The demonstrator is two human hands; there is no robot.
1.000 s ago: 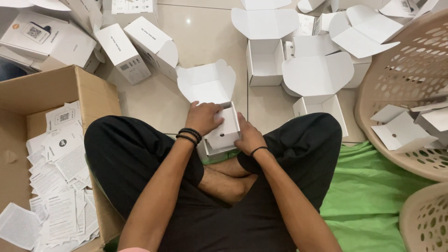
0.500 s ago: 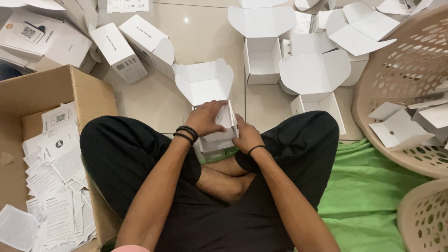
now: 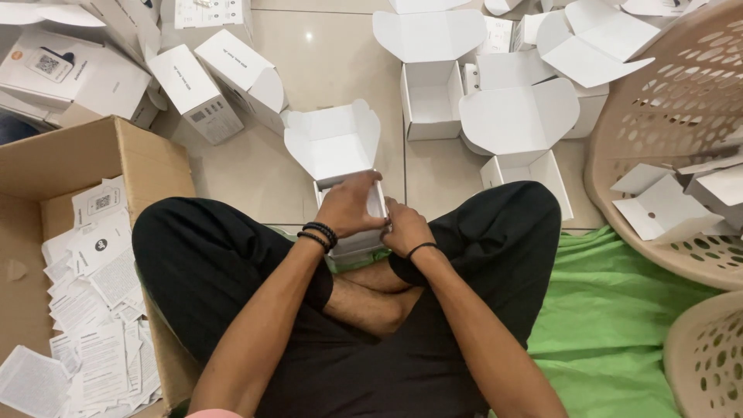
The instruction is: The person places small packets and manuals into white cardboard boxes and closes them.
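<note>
I sit cross-legged in black trousers on a green cloth (image 3: 619,325). Between my knees stands a small white cardboard box (image 3: 340,155) with its lid flap open and tilted away from me. My left hand (image 3: 350,205), with dark bead bracelets on the wrist, lies over the top of the box and covers its opening. My right hand (image 3: 404,227), a thin black band on its wrist, presses against the box's right side. What is inside the box is hidden by my hands.
A brown carton (image 3: 46,170) at the left holds several white printed leaflets (image 3: 93,310). Closed white boxes (image 3: 197,93) lie on the tiled floor at the top left, open white boxes (image 3: 433,101) at the top. Beige perforated baskets (image 3: 665,108) at the right hold more boxes.
My left hand has slid further over the top of the box, and my right hand stays at its side. The view has shifted slightly.
</note>
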